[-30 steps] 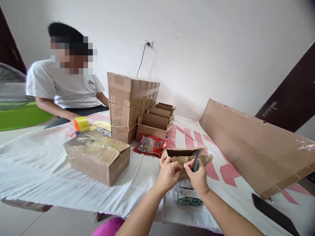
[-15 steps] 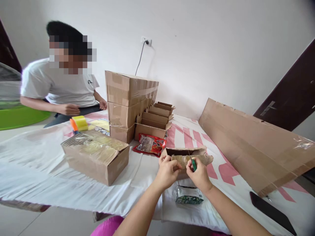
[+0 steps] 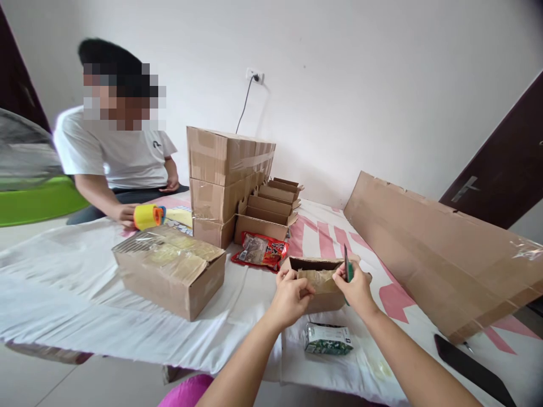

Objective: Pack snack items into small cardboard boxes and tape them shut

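A small cardboard box (image 3: pixel 324 301) with tape over its raised front flap stands before me. My left hand (image 3: pixel 292 293) pinches the flap's left part, fingers bent. In my right hand (image 3: pixel 355 284), at the box's right side, is a green-handled knife (image 3: pixel 349 271) with its blade pointing up. Nearer to me lies a small green and white carton (image 3: pixel 328 339). A red food packet (image 3: pixel 261 251) rests behind and left of the small box. Further left sits a larger taped cardboard box (image 3: pixel 169 271).
Stacked boxes (image 3: pixel 220 181) and open boxes (image 3: pixel 267 217) stand further back. A large cardboard sheet (image 3: pixel 432 249) leans at the right, near a black phone (image 3: pixel 473 367). At the left, a seated person (image 3: pixel 123 152) holds a yellow tape dispenser (image 3: pixel 146 216).
My right hand has moved right along the flap, and the knife blade now points more upright. The person at the left has taken hold of the yellow tape dispenser.
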Demonstrator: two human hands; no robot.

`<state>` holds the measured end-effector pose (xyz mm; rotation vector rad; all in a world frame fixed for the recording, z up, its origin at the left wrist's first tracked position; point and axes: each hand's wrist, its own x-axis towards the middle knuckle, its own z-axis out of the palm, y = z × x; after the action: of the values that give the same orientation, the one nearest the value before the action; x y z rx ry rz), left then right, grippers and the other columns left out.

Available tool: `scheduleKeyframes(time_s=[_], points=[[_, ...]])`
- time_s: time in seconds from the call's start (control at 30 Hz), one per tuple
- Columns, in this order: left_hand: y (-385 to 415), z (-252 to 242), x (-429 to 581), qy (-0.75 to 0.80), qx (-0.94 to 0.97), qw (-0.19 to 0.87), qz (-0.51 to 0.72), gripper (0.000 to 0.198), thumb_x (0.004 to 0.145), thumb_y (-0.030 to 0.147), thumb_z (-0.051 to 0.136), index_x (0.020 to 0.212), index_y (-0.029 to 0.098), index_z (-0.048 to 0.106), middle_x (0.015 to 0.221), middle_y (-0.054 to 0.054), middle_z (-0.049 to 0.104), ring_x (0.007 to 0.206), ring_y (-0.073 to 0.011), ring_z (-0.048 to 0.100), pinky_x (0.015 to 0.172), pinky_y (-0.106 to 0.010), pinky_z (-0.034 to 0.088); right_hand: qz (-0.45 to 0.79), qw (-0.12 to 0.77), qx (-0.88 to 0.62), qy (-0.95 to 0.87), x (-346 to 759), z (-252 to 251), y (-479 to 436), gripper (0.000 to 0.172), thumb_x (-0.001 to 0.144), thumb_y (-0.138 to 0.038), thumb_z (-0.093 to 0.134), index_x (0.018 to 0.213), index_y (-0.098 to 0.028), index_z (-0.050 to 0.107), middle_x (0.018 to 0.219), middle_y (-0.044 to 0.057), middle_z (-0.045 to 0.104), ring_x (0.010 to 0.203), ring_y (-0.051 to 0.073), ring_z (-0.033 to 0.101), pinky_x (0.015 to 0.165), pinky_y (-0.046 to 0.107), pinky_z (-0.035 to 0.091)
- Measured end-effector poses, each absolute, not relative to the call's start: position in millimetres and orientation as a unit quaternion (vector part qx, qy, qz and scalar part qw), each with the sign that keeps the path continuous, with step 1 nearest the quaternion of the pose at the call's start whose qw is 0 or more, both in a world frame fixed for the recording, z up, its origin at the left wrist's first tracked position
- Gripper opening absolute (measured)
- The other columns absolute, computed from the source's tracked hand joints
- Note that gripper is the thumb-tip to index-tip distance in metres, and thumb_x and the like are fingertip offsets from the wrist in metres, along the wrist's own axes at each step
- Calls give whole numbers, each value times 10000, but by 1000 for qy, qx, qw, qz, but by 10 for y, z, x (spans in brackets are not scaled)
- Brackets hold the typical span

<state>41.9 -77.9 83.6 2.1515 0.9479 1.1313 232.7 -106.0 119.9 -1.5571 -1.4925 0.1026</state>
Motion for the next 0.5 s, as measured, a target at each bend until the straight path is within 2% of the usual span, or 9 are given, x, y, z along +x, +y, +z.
scheduleKeyframes(time_s=[0.1,0.2,0.33,0.5], points=[[-762,833,420,354,796,267,412,130,690,133,634,743,245,675,710,18,627,892,-195,542,1014,-463,246,86,488,-639,-589,2367,1281,-970,210,740,-402,590,766,-228,475,625,-20,604,491,130,553,494,249,469],[-742,830,412,356,794,269,413,122,693,141,638,752,242,672,728,14,633,886,-194,540,1014,-465,249,105,505,-646,-562,2436,1399,-959,338,830,-542,473,842,-207,514,566,-18,585,461,133,542,454,242,450],[-719,822,395,348,795,277,413,135,699,130,630,768,243,654,713,26,646,893,-193,539,1027,-468,230,82,501,-654,-562,2574,1486,-1114,441,823,-625,477,895,-197,556,549,-27,558,506,144,546,520,257,454],[-716,833,392,347,800,274,407,136,702,139,633,782,247,651,738,22,640,903,-196,532,1016,-461,239,89,417,-670,-607,2593,1297,-1331,416,748,-557,605,965,-202,594,824,43,671,758,199,640,678,300,500]])
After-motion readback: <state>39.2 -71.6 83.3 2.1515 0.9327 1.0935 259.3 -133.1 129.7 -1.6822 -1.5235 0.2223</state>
